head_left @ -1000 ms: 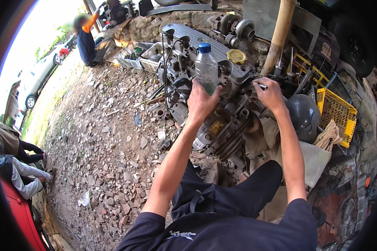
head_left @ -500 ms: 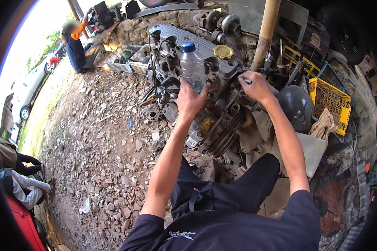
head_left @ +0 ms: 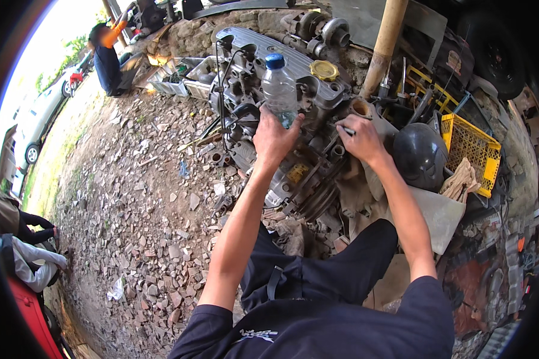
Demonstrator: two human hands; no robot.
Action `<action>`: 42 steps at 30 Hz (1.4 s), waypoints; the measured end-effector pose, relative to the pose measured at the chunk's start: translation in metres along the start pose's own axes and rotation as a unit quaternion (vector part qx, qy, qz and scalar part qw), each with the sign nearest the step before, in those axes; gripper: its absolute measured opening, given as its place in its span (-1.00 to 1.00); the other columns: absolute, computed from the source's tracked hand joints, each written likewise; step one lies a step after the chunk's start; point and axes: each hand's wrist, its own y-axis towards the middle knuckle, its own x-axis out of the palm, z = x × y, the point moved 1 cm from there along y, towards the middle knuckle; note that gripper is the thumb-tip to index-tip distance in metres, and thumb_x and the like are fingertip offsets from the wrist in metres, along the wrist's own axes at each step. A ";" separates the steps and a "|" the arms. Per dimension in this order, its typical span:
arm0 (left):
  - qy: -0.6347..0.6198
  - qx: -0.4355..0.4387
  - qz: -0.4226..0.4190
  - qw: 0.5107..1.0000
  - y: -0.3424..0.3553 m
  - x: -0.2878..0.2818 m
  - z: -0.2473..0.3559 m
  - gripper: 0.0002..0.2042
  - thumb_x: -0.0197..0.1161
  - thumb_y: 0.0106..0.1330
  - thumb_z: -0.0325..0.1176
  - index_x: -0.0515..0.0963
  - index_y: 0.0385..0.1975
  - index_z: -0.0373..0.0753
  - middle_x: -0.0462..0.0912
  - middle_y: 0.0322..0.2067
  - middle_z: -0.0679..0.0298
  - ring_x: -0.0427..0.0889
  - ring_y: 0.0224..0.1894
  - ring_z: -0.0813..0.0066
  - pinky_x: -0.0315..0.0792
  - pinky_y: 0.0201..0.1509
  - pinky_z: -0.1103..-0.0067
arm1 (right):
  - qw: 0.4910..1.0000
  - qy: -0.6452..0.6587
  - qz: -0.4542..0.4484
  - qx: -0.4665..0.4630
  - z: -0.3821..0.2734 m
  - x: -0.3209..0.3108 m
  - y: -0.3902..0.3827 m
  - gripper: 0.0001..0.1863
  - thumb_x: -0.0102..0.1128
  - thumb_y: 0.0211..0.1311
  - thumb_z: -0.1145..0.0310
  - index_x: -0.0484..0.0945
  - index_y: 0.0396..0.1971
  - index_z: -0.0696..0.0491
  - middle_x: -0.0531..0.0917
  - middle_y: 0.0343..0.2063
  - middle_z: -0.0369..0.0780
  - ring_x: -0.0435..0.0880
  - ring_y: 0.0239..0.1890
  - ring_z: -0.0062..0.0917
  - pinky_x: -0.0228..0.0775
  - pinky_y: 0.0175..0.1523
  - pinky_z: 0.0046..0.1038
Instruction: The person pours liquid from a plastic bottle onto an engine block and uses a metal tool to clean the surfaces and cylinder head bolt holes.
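Observation:
My left hand (head_left: 275, 136) is closed around the lower part of a clear plastic bottle (head_left: 279, 90) with a blue cap, upright over the engine (head_left: 293, 173). Some greenish liquid seems to show low in the bottle. To its right, my right hand (head_left: 362, 139) is closed on a thin, short stick-like tool (head_left: 345, 130); only its pale end shows, so its kind is unclear. Just beyond the right hand sits a round open-topped piece (head_left: 360, 108) with a brown inside. A ribbed grey engine cover (head_left: 269, 51) with a yellow oil cap (head_left: 324, 70) lies beyond the bottle.
A bamboo post (head_left: 384, 48) rises beyond my right hand. At the right are a dark helmet-like dome (head_left: 420, 149), a yellow crate (head_left: 470, 152) and a tyre (head_left: 491, 57). Broken rubble (head_left: 156, 233) covers the ground at left. Another person (head_left: 109, 63) crouches at the far left.
My right hand has drawn back toward me, uncovering the round brown-lined piece. My left hand still holds the bottle. The whole view has shifted slightly.

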 end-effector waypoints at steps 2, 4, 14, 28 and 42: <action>-0.001 0.008 0.004 1.000 0.001 0.001 -0.004 -0.20 0.40 0.19 0.14 0.26 0.09 -0.48 0.61 -0.08 -0.25 0.65 -0.02 -0.19 0.55 -0.01 0.13 | 0.998 0.037 0.034 0.022 -0.015 -0.003 0.000 -0.85 0.27 0.24 0.39 0.70 -0.33 0.16 0.71 -0.34 -0.05 0.70 -0.25 -0.12 0.55 -0.08 -0.22; -0.003 0.013 0.008 1.000 0.001 0.002 -0.006 -0.20 0.40 0.19 0.14 0.26 0.10 -0.48 0.61 -0.08 -0.26 0.65 -0.02 -0.19 0.55 -0.01 0.13 | 0.996 0.027 0.081 0.039 -0.016 -0.008 0.003 -0.85 0.27 0.24 0.38 0.70 -0.31 0.16 0.71 -0.33 -0.04 0.70 -0.24 -0.11 0.55 -0.08 -0.21; 0.000 0.008 0.002 1.000 0.001 0.001 -0.006 -0.19 0.39 0.19 0.14 0.25 0.12 -0.48 0.60 -0.06 -0.27 0.64 -0.01 -0.20 0.55 0.00 0.14 | 0.992 0.009 0.083 0.094 -0.034 0.000 0.001 -0.82 0.23 0.23 0.41 0.71 -0.28 0.18 0.72 -0.30 -0.01 0.71 -0.22 -0.09 0.55 -0.05 -0.19; 0.007 0.010 -0.003 1.000 0.001 0.001 -0.004 -0.20 0.38 0.21 0.14 0.24 0.13 -0.49 0.62 -0.08 -0.26 0.64 -0.01 -0.21 0.53 0.02 0.12 | 0.971 -0.023 0.204 0.122 -0.035 0.013 0.003 -0.84 0.19 0.24 0.44 0.66 -0.29 0.20 0.69 -0.35 0.00 0.67 -0.22 -0.05 0.52 -0.07 -0.15; 0.030 0.010 0.001 1.000 -0.001 0.004 -0.005 -0.15 0.34 0.21 0.22 0.22 0.15 -0.47 0.59 -0.02 -0.28 0.63 0.02 -0.23 0.52 0.04 0.12 | 0.978 0.011 0.161 0.129 -0.022 0.029 -0.004 -0.82 0.17 0.28 0.39 0.66 -0.29 0.19 0.68 -0.33 -0.02 0.65 -0.19 -0.07 0.52 -0.04 -0.15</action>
